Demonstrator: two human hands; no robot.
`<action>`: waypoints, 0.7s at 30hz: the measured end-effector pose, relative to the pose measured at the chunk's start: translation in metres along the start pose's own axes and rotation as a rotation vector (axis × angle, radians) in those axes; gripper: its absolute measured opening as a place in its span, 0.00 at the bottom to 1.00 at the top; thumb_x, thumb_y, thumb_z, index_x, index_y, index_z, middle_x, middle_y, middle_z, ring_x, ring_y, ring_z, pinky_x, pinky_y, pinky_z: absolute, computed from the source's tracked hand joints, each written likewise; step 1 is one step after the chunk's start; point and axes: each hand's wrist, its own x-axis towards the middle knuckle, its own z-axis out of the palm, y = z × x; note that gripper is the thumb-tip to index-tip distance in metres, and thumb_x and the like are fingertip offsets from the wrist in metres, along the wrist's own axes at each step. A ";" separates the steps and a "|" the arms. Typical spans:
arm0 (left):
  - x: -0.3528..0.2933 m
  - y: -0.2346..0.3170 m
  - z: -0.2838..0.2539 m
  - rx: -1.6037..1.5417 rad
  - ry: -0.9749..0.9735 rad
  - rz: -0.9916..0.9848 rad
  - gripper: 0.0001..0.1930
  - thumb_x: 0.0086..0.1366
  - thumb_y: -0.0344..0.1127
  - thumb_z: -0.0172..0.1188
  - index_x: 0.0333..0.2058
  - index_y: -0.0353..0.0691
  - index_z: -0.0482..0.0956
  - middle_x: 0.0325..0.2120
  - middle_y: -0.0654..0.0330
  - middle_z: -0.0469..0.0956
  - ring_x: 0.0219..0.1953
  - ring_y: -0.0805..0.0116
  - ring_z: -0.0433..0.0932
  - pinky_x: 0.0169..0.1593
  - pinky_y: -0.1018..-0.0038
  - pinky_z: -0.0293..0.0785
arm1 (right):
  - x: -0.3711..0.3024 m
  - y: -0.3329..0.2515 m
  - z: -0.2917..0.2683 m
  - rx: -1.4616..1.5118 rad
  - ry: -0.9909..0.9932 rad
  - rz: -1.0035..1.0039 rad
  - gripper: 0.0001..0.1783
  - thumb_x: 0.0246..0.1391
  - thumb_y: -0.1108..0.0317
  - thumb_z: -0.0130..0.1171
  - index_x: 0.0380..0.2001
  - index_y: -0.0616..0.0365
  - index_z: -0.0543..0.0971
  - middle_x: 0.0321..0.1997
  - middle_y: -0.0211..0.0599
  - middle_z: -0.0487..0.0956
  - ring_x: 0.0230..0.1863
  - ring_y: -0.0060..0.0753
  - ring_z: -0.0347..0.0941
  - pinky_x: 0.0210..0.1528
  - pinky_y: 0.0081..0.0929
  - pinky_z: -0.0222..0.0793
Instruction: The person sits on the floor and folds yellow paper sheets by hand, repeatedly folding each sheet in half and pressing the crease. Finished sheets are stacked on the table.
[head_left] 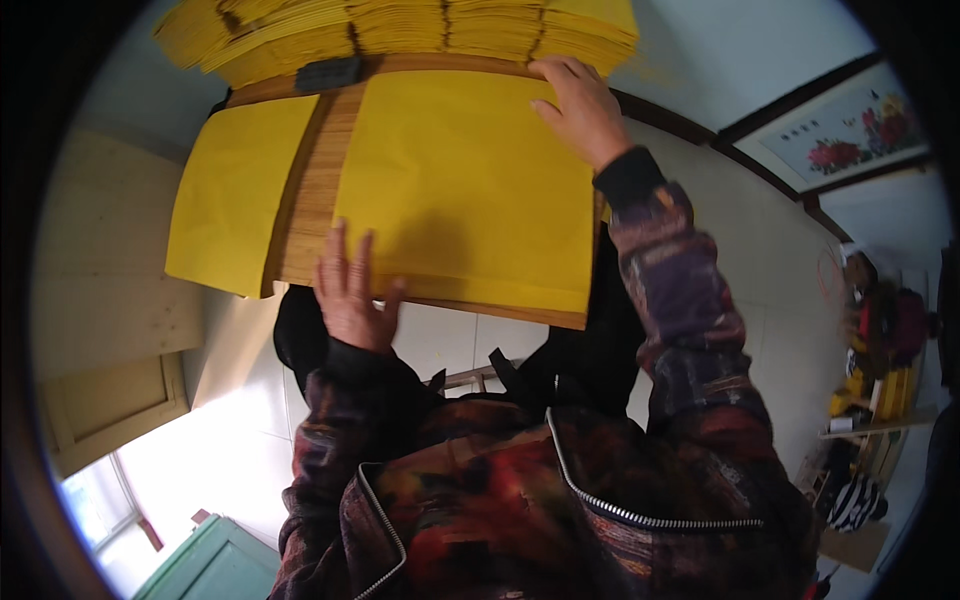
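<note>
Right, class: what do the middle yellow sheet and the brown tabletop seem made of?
Middle yellow sheet: probably matte paper, given its dull look and faint lower crease.
Brown tabletop: smooth wood or wood-look laminate, judging by its streaky grain.

Looks like home room doubling as small paper-handling workspace; can't rule out small workshop. Home cues: framed flower picture on wall, pale tiled floor, panelled woodwork at left, green panelled furniture lower left, bright window, cluttered shelving at right. Work cues: wood-grain table, thick yellow paper stacks along far edge, big flat yellow paper piece in front.
</note>
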 end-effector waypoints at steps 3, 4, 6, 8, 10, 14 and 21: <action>0.006 -0.020 0.001 0.002 0.034 -0.103 0.32 0.55 0.37 0.63 0.59 0.42 0.65 0.64 0.48 0.55 0.63 0.49 0.59 0.63 0.54 0.55 | -0.060 -0.015 -0.029 0.219 0.049 0.238 0.15 0.51 0.69 0.60 0.42 0.61 0.73 0.42 0.44 0.76 0.45 0.44 0.71 0.46 0.33 0.66; 0.007 -0.025 0.004 -0.051 0.018 -0.172 0.31 0.56 0.38 0.62 0.58 0.42 0.65 0.64 0.48 0.56 0.63 0.48 0.59 0.62 0.55 0.56 | -0.082 -0.022 -0.036 0.255 0.053 0.302 0.14 0.51 0.69 0.59 0.41 0.61 0.74 0.40 0.40 0.77 0.40 0.35 0.72 0.44 0.27 0.66; 0.008 -0.033 0.010 -0.175 0.004 -0.290 0.29 0.58 0.39 0.61 0.58 0.42 0.65 0.63 0.48 0.57 0.62 0.48 0.59 0.62 0.57 0.59 | -0.120 -0.039 -0.038 0.354 0.031 0.448 0.09 0.53 0.72 0.57 0.38 0.60 0.75 0.39 0.34 0.77 0.37 0.24 0.71 0.37 0.23 0.67; 0.008 -0.041 0.016 -0.208 0.024 -0.296 0.28 0.59 0.39 0.60 0.58 0.42 0.66 0.63 0.48 0.58 0.62 0.47 0.60 0.61 0.60 0.60 | -0.152 -0.057 -0.038 0.485 0.019 0.598 0.09 0.53 0.76 0.55 0.39 0.62 0.74 0.43 0.33 0.76 0.38 0.23 0.71 0.36 0.18 0.67; 0.007 -0.045 0.021 -0.235 0.041 -0.284 0.27 0.59 0.38 0.59 0.57 0.41 0.66 0.62 0.47 0.59 0.61 0.46 0.61 0.61 0.61 0.61 | -0.175 -0.072 -0.039 0.514 0.078 0.625 0.09 0.53 0.78 0.54 0.40 0.63 0.74 0.43 0.35 0.75 0.37 0.25 0.71 0.37 0.20 0.68; 0.005 -0.052 0.025 -0.254 0.054 -0.261 0.26 0.59 0.36 0.58 0.56 0.39 0.66 0.61 0.47 0.61 0.61 0.46 0.62 0.61 0.62 0.61 | -0.191 -0.088 -0.036 0.434 0.094 0.663 0.11 0.53 0.78 0.54 0.42 0.62 0.74 0.41 0.36 0.75 0.35 0.28 0.71 0.36 0.21 0.69; 0.006 -0.058 0.030 -0.315 0.024 -0.272 0.27 0.59 0.35 0.58 0.57 0.39 0.66 0.58 0.48 0.66 0.60 0.50 0.64 0.62 0.63 0.58 | -0.198 -0.097 -0.033 0.407 0.095 0.614 0.14 0.51 0.79 0.54 0.43 0.61 0.74 0.40 0.38 0.75 0.36 0.30 0.71 0.34 0.24 0.69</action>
